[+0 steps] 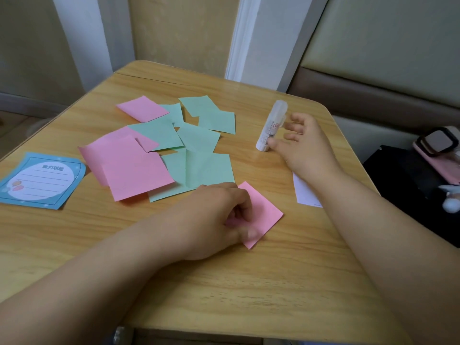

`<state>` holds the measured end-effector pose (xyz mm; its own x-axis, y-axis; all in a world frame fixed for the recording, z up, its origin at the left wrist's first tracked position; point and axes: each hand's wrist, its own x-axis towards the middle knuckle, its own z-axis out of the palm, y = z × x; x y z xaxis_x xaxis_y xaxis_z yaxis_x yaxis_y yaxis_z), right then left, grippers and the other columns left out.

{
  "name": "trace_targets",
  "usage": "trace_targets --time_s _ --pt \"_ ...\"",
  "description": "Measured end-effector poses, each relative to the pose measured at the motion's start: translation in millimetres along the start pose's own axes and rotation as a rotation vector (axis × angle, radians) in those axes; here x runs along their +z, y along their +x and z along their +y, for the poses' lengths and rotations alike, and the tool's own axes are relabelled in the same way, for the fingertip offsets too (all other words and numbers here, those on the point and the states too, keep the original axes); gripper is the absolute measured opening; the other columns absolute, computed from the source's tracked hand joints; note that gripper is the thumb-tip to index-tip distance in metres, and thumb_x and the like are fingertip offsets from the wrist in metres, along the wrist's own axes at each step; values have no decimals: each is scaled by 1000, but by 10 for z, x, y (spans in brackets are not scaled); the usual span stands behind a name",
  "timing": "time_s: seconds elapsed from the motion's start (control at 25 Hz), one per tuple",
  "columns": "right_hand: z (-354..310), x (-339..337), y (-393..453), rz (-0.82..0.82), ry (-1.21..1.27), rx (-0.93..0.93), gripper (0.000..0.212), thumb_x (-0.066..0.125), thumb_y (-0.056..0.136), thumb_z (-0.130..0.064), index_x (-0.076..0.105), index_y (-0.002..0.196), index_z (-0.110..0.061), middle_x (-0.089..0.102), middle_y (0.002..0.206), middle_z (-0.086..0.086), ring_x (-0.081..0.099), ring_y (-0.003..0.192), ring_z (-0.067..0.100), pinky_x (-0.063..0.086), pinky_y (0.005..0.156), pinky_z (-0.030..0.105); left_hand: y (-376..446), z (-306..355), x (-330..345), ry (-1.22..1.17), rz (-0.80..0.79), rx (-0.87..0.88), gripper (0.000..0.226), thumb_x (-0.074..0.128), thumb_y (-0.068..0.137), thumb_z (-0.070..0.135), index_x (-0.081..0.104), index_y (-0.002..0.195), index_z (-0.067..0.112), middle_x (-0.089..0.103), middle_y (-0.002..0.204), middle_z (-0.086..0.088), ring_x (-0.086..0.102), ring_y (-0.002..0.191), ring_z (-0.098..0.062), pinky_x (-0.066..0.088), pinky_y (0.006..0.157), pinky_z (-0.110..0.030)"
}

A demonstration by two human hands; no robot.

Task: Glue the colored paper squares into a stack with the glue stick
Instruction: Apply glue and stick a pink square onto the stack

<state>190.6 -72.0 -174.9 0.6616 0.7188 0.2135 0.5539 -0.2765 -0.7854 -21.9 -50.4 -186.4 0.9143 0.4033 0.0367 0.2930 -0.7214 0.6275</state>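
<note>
Paper first: one pink square [258, 215] lies flat on the worktop [224, 290] under the left hand [219, 220], whose curled fingers [245, 210] and thumb pinch its near-left edge. It looks thin, light and limp, likely to slide on the smooth wood and crease if pulled by a corner, so pressing it flat near an edge seems the safest hold. Beyond those fingers the loose pink and green squares [159, 155] overlap in a scatter, some with curled edges. The glue stick [271, 125] stands upright, capped, just beside the right hand [301, 143]; its spread fingers [295, 127] are at the tube, the thumb seeming to touch its base, not yet closed round it. The tube looks rigid and smooth, best taken round the middle. A blue note card [42, 180] lies well to the left.
</note>
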Motion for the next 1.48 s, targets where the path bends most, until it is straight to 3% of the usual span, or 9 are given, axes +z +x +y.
trace_targets --time_s 0.12,0.28,0.4,0.52,0.64,1.04,1.16,1.28,1.48 --pt "-17 -199 -506 30 12 -162 23 54 89 -6 55 104 -23 60 97 -10 56 86 8 46 79 21 -13 -58 -3 -64 73 14 24 56 88 11 51 88 34 48 86 18 47 82 8 37 68 -6" --pt "132 -343 -1135 -349 -155 -415 29 44 87 -7 69 92 -22 67 94 -11 60 92 5 44 80 14 4 -99 36 -32 131 58 34 59 82 2 51 85 34 48 88 17 51 84 2 40 69 -8" --pt "247 -381 -1231 -404 -273 -488 38 37 85 -17 70 104 -19 64 110 -16 51 108 -5 32 91 4 26 -111 39 135 177 172 28 50 78 -3 62 83 22 57 87 13 58 77 -5 41 72 -6" --pt "261 -413 -1254 -381 -352 -504 44 35 83 -18 69 111 -17 63 115 -13 48 108 -5 30 95 5 22 -133 120 366 204 223 31 41 74 9 70 83 15 66 86 2 66 74 -19 45 94 -34" --pt "243 -373 -1292 -336 -466 -565 43 38 81 -20 70 110 -19 65 116 -13 48 106 2 31 96 18 16 -136 176 457 239 157 36 38 78 28 71 82 16 66 84 3 66 73 -16 35 99 -40" --pt "169 -475 -1231 -248 -512 -445 40 35 81 -32 70 100 -32 64 105 -28 41 105 -1 15 97 19 20 -141 151 379 212 97 31 46 78 36 70 87 19 67 90 8 66 80 -9 28 106 -37" --pt "33 -280 -1116 -335 -508 -452 54 25 81 -37 61 120 -32 53 128 -25 31 117 -3 9 100 16 17 -144 152 371 244 122 39 41 77 39 71 90 18 68 92 7 65 83 -8 28 105 -23" --pt "46 -125 -1126 -397 -546 -442 66 12 79 -42 48 135 -34 42 139 -27 20 121 -6 4 99 17 29 -135 173 451 292 151 42 40 73 39 74 84 17 69 83 7 67 77 -9 39 96 -40" --pt "93 -238 -1102 -241 -579 -337 61 15 80 -42 61 120 -37 52 127 -30 28 114 -3 0 96 13 67 -157 200 521 361 177 31 54 69 36 75 74 15 71 81 5 69 71 -12 37 91 -49"
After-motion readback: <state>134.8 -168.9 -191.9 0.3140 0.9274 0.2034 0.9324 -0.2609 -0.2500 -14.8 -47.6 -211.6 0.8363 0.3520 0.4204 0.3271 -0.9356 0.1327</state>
